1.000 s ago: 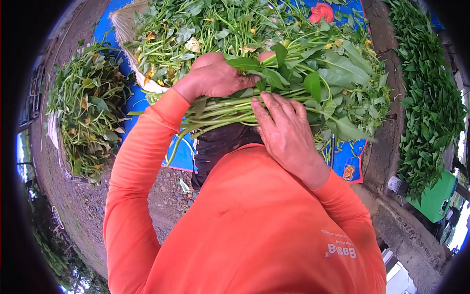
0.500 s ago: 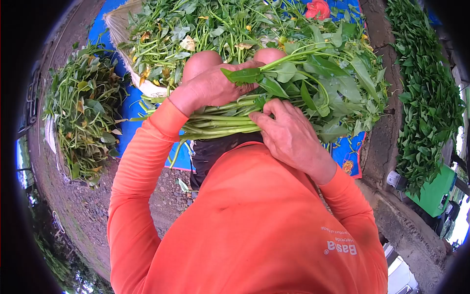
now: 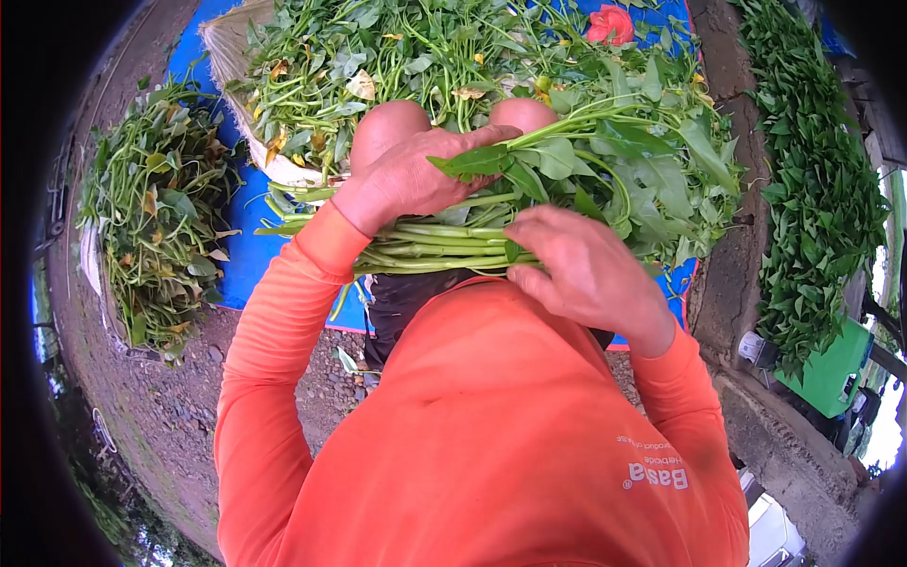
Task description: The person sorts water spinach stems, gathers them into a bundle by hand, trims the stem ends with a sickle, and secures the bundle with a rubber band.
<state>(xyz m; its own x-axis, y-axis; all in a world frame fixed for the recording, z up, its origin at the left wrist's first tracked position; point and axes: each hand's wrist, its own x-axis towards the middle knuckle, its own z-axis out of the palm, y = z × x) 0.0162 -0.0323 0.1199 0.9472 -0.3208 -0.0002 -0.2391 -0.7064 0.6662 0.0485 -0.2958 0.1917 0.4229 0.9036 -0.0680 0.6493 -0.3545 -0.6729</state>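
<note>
A bundle of long green stems (image 3: 435,248) lies across my lap, its leafy ends spread to the right. My left hand (image 3: 430,172) is closed over the upper stems near the knees, gripping them below a broad leaf. My right hand (image 3: 581,263) is at the lower edge of the bundle, thumb and fingers apart around the stems, touching them near the leafy part. Beyond the knees, a large heap of leafy greens (image 3: 425,57) covers a woven sack on a blue sheet (image 3: 248,213).
Another pile of greens (image 3: 156,213) with yellowed leaves stands at the left. A red plastic bag (image 3: 610,25) lies at the top. On the right are a long row of leafy greens (image 3: 808,180), a green box (image 3: 831,369) and a concrete ledge (image 3: 794,444).
My right hand has gone from lying flat on the stems to their lower edge, its fingers now curved. My left hand has moved slightly right, and the stems are gathered closer together.
</note>
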